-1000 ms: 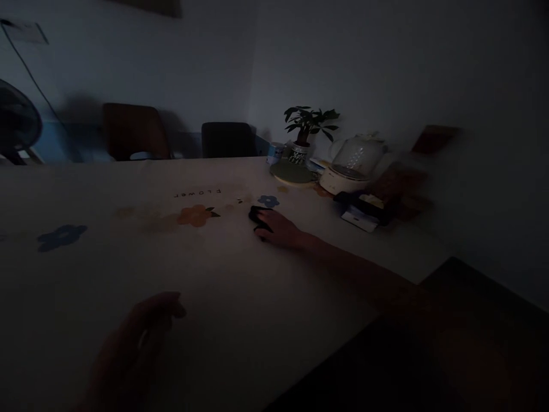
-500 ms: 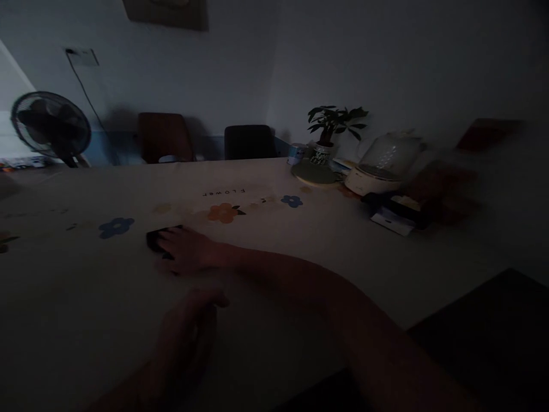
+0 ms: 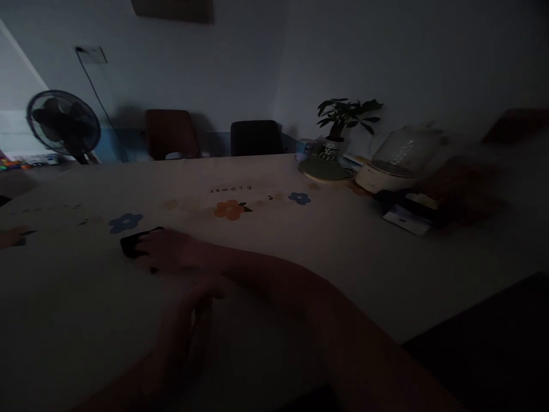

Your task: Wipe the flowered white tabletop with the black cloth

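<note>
My right hand [image 3: 165, 250] lies palm down on a black flat piece [image 3: 131, 244], its fingers spread over the top of it. The piece rests on a pale tablecloth [image 3: 257, 246] with printed flowers; its far edge and left corner show, and the hand covers the rest, so I cannot tell whether it is cloth or something stiffer. Closer to me, my left hand [image 3: 184, 329] hovers or rests by the near side of the table, dim and blurred. A gap shows between its thumb and loosely bent fingers, with nothing visible in it.
A potted plant [image 3: 332, 149] on a round green mat [image 3: 321, 169], a white appliance with a clear cover [image 3: 403, 151] and a small white box [image 3: 406, 220] stand at the right. Beyond the table are a brown chair [image 3: 171, 133], a dark chair [image 3: 256, 137] and a fan [image 3: 64, 123].
My right hand has slid left over the tablecloth, and the black piece has moved with it. My left hand stays nearly where it was. The view has shifted slightly.
</note>
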### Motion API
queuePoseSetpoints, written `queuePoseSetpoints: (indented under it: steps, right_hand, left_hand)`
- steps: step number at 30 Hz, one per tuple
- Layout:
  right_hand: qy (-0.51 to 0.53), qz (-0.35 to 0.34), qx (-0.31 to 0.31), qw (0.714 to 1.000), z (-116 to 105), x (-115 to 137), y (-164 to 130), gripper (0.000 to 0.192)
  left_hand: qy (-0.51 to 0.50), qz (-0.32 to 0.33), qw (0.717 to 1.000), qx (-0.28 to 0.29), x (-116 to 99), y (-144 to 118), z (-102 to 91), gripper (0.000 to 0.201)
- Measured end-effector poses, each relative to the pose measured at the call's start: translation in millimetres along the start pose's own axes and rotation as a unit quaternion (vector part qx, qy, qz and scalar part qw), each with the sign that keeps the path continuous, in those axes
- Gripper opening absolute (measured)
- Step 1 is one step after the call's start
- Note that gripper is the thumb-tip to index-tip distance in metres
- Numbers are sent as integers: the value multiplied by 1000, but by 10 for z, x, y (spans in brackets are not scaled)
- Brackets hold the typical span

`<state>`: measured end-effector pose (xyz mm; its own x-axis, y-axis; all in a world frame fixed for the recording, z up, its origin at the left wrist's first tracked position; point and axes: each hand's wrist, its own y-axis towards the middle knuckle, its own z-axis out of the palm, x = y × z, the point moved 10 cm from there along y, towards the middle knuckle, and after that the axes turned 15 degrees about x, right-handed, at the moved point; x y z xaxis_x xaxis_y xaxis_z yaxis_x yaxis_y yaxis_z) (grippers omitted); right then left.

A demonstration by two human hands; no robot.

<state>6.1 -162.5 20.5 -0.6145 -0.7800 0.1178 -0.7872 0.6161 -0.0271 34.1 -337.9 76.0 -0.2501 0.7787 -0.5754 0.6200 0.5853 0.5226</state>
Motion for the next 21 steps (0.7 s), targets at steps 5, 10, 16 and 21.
queuePoseSetpoints:
  steps: [5,10,16,21]
  right_hand:
    - [-37,65,-2,997,42,-311,-1140,23]
    - [18,200,-10,980,12,-924,-2511,29]
    - [83,447,-76,887,-42,-1354,-4216,31]
    - [100,498,-111,854,43,-946,-4737,29]
  left_hand:
    - [-24,-18,1000,-8,20,76,12,24]
    - [-61,-60,996,-24,147,69,12,26]
    - [-213,-213,951,-68,467,97,-31,23]
    - [-259,-283,920,-82,534,114,5,23]
